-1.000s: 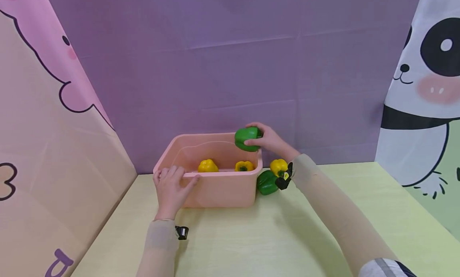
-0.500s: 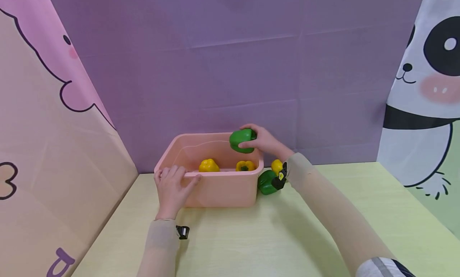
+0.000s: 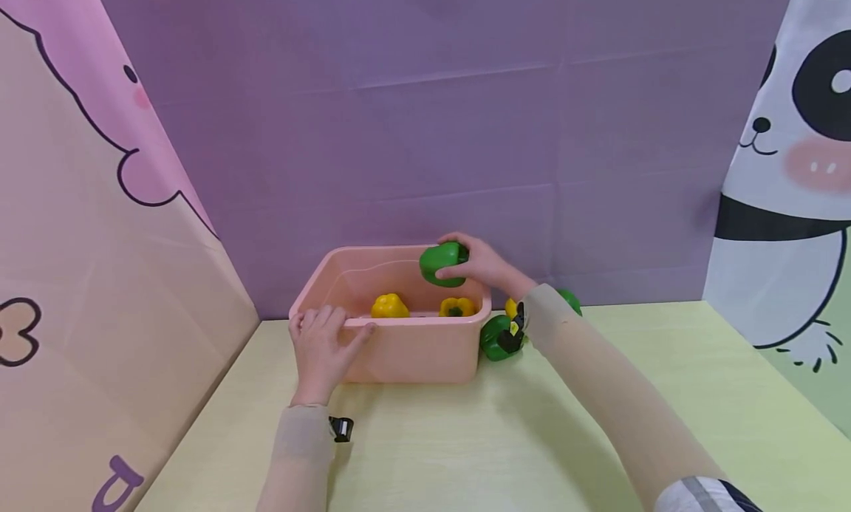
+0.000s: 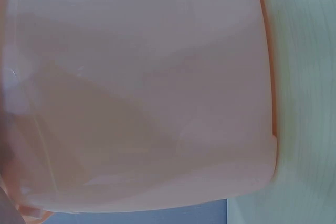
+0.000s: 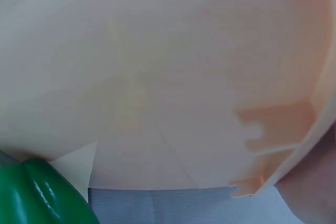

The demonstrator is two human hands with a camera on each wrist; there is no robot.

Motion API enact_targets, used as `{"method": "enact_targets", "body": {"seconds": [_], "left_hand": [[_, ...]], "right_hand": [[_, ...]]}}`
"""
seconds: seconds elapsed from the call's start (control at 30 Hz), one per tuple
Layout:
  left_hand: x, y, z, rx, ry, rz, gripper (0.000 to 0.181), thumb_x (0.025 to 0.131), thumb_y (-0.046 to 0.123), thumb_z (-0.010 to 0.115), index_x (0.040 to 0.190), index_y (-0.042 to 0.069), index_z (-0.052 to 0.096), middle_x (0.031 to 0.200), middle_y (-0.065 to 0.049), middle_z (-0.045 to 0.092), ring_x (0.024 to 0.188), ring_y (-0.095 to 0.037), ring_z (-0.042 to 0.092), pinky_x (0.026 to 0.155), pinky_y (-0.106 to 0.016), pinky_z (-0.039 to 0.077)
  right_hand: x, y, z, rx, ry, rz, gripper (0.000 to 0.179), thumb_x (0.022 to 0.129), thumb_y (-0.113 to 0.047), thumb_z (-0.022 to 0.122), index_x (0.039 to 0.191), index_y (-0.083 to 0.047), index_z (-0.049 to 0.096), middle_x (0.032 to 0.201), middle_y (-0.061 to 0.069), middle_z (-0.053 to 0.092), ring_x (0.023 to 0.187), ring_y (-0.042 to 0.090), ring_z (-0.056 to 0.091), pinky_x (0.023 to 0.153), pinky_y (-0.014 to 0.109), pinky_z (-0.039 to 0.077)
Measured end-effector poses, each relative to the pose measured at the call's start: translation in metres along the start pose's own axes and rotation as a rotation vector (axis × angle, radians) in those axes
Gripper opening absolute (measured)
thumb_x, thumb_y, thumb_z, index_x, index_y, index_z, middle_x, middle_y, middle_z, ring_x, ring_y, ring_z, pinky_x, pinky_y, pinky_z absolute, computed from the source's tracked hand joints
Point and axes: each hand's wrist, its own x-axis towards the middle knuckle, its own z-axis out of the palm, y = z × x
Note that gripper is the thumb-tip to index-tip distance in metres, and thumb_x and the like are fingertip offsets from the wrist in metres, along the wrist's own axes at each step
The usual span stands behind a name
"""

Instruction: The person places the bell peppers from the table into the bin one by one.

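Pepper (image 3: 442, 265) hanging at mouth of pink bin (image 3: 419, 353)

The right hand (image 3: 484, 264) is clamping the green pepper near the bin's back right corner, the thumb pressing the near side and the fingers wrapping over the far side, probably because the smooth, rounded skin would slip from a lighter hold. How low it is hanging against the rim, I cannot tell.

The left hand (image 3: 322, 349) is gripping the front left corner, fingers lying together over the edge and thumb standing apart, likely bracing the bin against sliding.

Inside, a middle yellow pepper (image 3: 389, 306) and a right yellow pepper (image 3: 457, 307) are lying apart.

On the table (image 3: 412, 453), a second green pepper (image 3: 493, 339) is sitting just beside the bin, while an outer yellow pepper (image 3: 510, 307) and a farther green pepper (image 3: 570, 301) are showing partly behind the right arm, seemingly grouped within that hand's reach.
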Motion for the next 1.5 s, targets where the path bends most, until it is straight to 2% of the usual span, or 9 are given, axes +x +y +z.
{"method": "enact_targets", "body": {"seconds": [0.2, 0.4, 0.73, 0.87, 1.17, 1.5], "left_hand": [[-0.001, 0.000, 0.000, 0.007, -0.001, -0.008, 0.040, 0.081, 0.052, 0.070, 0.086, 0.014, 0.058, 0.081, -0.001, 0.054, 0.085, -0.028, 0.044, 0.098, -0.057, 0.018], [-0.002, 0.000, -0.002, 0.004, -0.009, -0.017, 0.039, 0.082, 0.051, 0.069, 0.087, 0.014, 0.059, 0.082, -0.002, 0.055, 0.086, -0.028, 0.044, 0.098, -0.057, 0.017], [-0.003, -0.003, -0.007, 0.002, -0.003, -0.008, 0.045, 0.085, 0.057, 0.064, 0.089, 0.012, 0.060, 0.084, -0.003, 0.056, 0.086, -0.028, 0.044, 0.097, -0.056, 0.018], [-0.004, -0.004, -0.006, 0.003, 0.002, -0.012, 0.044, 0.084, 0.056, 0.065, 0.087, 0.013, 0.060, 0.083, -0.002, 0.055, 0.086, -0.027, 0.044, 0.097, -0.056, 0.018], [-0.006, -0.002, -0.004, 0.015, -0.033, -0.027, 0.043, 0.086, 0.056, 0.063, 0.088, 0.013, 0.060, 0.084, -0.002, 0.055, 0.088, -0.028, 0.044, 0.099, -0.057, 0.018], [-0.005, -0.006, -0.006, 0.014, 0.003, -0.007, 0.044, 0.085, 0.057, 0.064, 0.087, 0.013, 0.060, 0.082, -0.002, 0.054, 0.086, -0.028, 0.044, 0.096, -0.056, 0.019]], "right_hand": [[0.000, 0.003, 0.007, -0.019, 0.010, 0.012, 0.067, 0.078, -0.027, 0.081, 0.136, -0.014, 0.050, 0.126, 0.012, 0.053, 0.103, 0.030, 0.053, 0.084, 0.042, 0.049], [0.000, 0.007, 0.015, -0.155, 0.023, -0.017, 0.068, 0.075, -0.032, 0.083, 0.135, -0.017, 0.054, 0.124, 0.009, 0.053, 0.102, 0.026, 0.052, 0.083, 0.038, 0.049], [0.001, 0.003, 0.021, -0.209, -0.033, -0.069, 0.066, 0.074, -0.035, 0.085, 0.130, -0.013, 0.058, 0.120, 0.003, 0.057, 0.094, 0.021, 0.055, 0.079, 0.031, 0.051], [0.005, -0.003, 0.022, -0.246, -0.067, -0.100, 0.066, 0.074, -0.031, 0.085, 0.129, -0.008, 0.058, 0.115, 0.003, 0.060, 0.093, 0.020, 0.056, 0.079, 0.030, 0.051], [0.010, -0.005, 0.025, -0.184, -0.115, -0.039, 0.067, 0.076, -0.029, 0.084, 0.131, -0.007, 0.055, 0.114, 0.005, 0.059, 0.094, 0.022, 0.056, 0.078, 0.029, 0.052], [0.014, -0.011, 0.026, -0.200, -0.107, -0.025, 0.067, 0.077, -0.030, 0.083, 0.132, -0.007, 0.053, 0.117, 0.007, 0.058, 0.096, 0.022, 0.056, 0.080, 0.028, 0.052]]}}
